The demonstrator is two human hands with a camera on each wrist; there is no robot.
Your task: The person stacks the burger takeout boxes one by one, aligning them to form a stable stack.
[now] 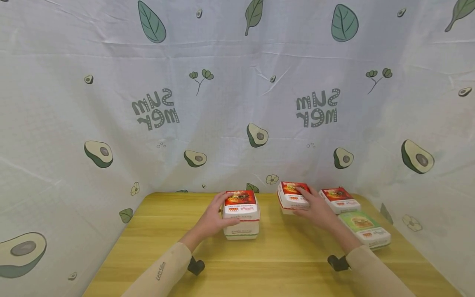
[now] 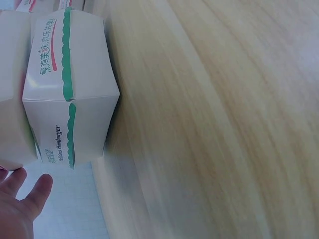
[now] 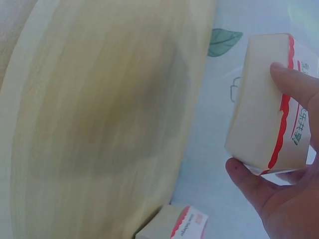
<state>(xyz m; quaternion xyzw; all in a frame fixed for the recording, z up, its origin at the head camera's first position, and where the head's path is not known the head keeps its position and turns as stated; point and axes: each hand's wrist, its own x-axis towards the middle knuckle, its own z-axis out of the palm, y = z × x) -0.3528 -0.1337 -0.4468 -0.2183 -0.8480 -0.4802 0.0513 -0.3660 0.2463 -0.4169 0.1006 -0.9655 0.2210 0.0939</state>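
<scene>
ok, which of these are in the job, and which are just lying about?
In the job:
upper box, touched by the left hand
lower box beneath it
box held by the right hand

Lying about, not held, possibly part of it:
far-right red-topped box
green-topped box

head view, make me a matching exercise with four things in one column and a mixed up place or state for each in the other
Column one:
1. left hand
2. right hand
3. green-topped box
4. patterned cloth

Column two:
A. behind the table
B. holding a lone box in the air
C. touching the upper box of two stacked
D. lying at the right

Pairs: 1-C, 2-B, 3-D, 4-A
</scene>
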